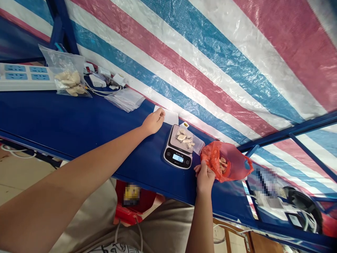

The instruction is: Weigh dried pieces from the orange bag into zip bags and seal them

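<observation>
**A:** Fingers (198, 169) of the right hand (204, 177): what's the grip?

**B:** Clamped on the rim of the thin red plastic carrier bag (231, 165). The bag lies on its side just right of the small silver digital kitchen scale (177, 157), nearly touching it. Its mouth is bunched open & turned toward the scale, prob. so the orange-tan pieces (222, 164) inside are reachable w/o spilling.

**A:** And the left hand (153, 121)?

**B:** Stretched out past the scale's far left corner. Its fingers (161, 113) are close together, tips down on a white rectangular paper slip (172, 117). Can't tell if it's pinching or just pressing. The slip lies flat just behind the scale.

**A:** What's on the scale?

**B:** Pale beige slices (185, 137) on the platform, w/ a clear plastic bag (198, 144) hanging off its right side. Display's lit, digits too small to read.

**A:** Further out?

**B:** Everything sits on a long blue tabletop (79, 119).
- Near, left of the scale: a flat stack of empty clear plastic bags (125, 99).
- Beyond that: white chargers (104, 79) w/ cables.
- Well apart from the scale: a filled clear zip bag (67, 75) of similar pale slices, next to a white power strip (23, 76) w/ blue sockets. It's prob. parked there to keep it separate from the loose slices.
- Behind the scale: a red-white-blue striped woven tarp (210, 52) as backdrop.
</observation>
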`<move>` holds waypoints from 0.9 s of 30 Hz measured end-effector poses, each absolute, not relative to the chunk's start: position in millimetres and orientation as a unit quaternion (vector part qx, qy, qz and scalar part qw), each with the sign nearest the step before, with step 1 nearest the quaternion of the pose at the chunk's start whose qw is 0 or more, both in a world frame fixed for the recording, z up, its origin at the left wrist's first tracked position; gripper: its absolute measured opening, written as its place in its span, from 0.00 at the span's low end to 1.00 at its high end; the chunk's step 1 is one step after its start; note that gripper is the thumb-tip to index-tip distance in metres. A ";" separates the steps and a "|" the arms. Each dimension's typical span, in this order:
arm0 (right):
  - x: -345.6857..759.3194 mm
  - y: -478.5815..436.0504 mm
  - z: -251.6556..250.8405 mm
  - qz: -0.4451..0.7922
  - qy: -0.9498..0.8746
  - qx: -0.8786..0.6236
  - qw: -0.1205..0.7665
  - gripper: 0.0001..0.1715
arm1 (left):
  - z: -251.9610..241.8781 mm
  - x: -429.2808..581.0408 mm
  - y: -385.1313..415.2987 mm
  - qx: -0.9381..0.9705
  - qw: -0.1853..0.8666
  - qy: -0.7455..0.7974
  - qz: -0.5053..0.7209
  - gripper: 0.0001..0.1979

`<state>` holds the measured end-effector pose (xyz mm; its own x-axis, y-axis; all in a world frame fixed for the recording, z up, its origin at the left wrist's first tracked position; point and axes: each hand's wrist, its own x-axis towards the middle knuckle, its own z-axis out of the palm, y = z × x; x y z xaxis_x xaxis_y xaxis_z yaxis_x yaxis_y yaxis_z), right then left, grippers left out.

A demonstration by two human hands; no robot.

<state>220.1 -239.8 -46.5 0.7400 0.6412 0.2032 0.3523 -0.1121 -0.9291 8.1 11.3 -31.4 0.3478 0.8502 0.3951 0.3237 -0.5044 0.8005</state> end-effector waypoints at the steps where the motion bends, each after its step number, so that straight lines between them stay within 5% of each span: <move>1: 220.2 -239.9 -46.2 0.123 -0.337 -0.735 0.575 0.36 | -32.3 8.6 11.7 0.755 0.318 0.385 0.425 0.14; 11: 212.2 -236.5 -42.3 0.049 -0.344 -0.758 0.552 0.27 | -28.6 8.6 6.9 0.795 0.323 0.372 0.353 0.35; 19: 203.9 -193.9 -5.1 -0.013 -0.374 -0.787 0.491 0.36 | -31.1 10.0 9.4 0.795 0.326 0.383 0.339 0.33; 27: 189.2 -157.6 65.4 -0.076 -0.552 -0.747 0.363 0.20 | -33.5 10.5 11.6 0.796 0.311 0.380 0.354 0.23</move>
<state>189.2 -157.6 65.4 0.3798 0.7691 0.5141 0.8798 -0.1285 -0.4577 10.5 11.6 -33.5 0.4609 0.8246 0.3281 0.3847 -0.5188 0.7634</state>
